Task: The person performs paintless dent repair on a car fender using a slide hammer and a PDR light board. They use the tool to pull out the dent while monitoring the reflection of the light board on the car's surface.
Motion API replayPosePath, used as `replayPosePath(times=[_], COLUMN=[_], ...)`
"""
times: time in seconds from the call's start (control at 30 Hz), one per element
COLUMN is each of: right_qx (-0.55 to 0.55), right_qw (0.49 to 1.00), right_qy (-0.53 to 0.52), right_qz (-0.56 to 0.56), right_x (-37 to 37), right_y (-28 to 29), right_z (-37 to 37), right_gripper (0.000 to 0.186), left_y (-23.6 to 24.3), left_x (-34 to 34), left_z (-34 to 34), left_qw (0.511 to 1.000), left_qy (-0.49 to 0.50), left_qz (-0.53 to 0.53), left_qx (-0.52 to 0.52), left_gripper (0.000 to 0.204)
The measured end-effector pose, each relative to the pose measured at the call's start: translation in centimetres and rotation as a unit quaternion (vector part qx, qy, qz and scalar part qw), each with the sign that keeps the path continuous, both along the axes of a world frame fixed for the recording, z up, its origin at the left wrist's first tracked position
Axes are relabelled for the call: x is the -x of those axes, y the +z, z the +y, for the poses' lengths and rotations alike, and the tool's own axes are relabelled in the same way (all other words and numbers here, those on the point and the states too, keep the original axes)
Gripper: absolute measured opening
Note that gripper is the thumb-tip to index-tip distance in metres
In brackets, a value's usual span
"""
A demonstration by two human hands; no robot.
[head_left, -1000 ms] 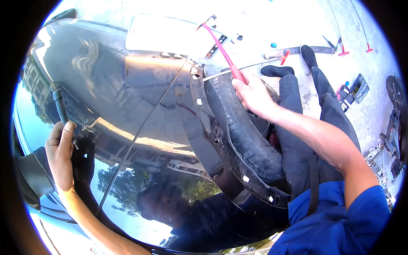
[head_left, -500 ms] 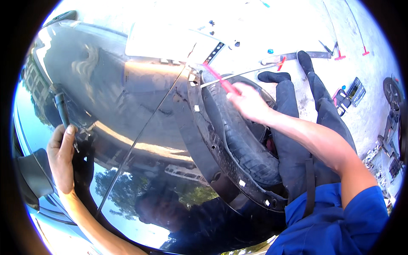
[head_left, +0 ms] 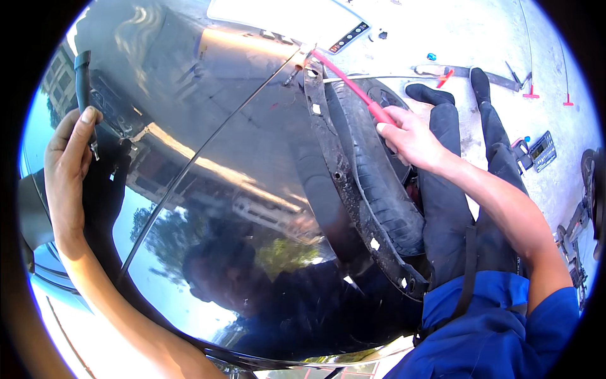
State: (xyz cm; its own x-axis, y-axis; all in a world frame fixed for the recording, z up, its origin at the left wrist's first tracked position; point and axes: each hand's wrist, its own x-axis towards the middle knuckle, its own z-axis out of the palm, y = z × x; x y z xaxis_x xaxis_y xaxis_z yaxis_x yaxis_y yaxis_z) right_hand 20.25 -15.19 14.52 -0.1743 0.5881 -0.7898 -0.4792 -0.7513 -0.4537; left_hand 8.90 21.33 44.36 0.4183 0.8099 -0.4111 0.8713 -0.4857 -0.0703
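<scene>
My left hand (head_left: pixel 72 148) is closed round a dark rod-shaped tool (head_left: pixel 83 79) with a metal tip at its lower end, held upright at the left side of the glossy dark car panel (head_left: pixel 246 145). My right hand (head_left: pixel 410 139) grips a red-handled hammer (head_left: pixel 350 85), its small head near the upper end of the black wheel-arch edge (head_left: pixel 325 129). Below that hammer, a tyre (head_left: pixel 391 208) shows inside the arch. A thin metal rod (head_left: pixel 360 78) lies across the top of the arch.
A white board (head_left: pixel 284 16) stands beyond the panel. My legs (head_left: pixel 445 189) are beside the wheel. On the pale ground lie red T-handled rods (head_left: pixel 530 96), a flat bar (head_left: pixel 486 78) and a tool case (head_left: pixel 544 151). A two-wheeler (head_left: pixel 590 189) stands at far right.
My left hand and its tool have moved up in the picture. The hammer dipped and shifted, and now sits further right. The whole view has shifted, cutting off more of the background at top.
</scene>
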Motion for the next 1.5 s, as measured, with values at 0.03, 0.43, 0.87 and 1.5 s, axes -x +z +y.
replayPosePath(times=[0.03,0.43,0.87,1.5], right_qx=[0.000,0.005,-0.054,-0.054], right_qw=[0.999,0.977,0.993,0.991], right_qy=[-0.043,-0.211,0.008,-0.021], right_qz=[-0.015,-0.041,-0.102,-0.124], right_x=[0.1,1.4,1.4,0.8], right_y=[0.2,1.1,-0.5,-1.9], right_z=[0.0,-0.3,-0.1,0.5], right_gripper=[0.024,0.025,0.025,0.030], left_y=[0.3,0.6,0.6,0.2], left_x=[0.2,0.1,-0.4,-0.9], left_z=[-0.3,-0.6,-1.0,-0.5], left_qw=[1.000,0.999,1.000,1.000], left_qy=[-0.005,-0.017,0.004,0.022], left_qz=[0.011,0.024,0.009,0.001], left_qx=[-0.016,-0.030,-0.018,0.022], left_gripper=[0.035,0.043,0.036,0.033])
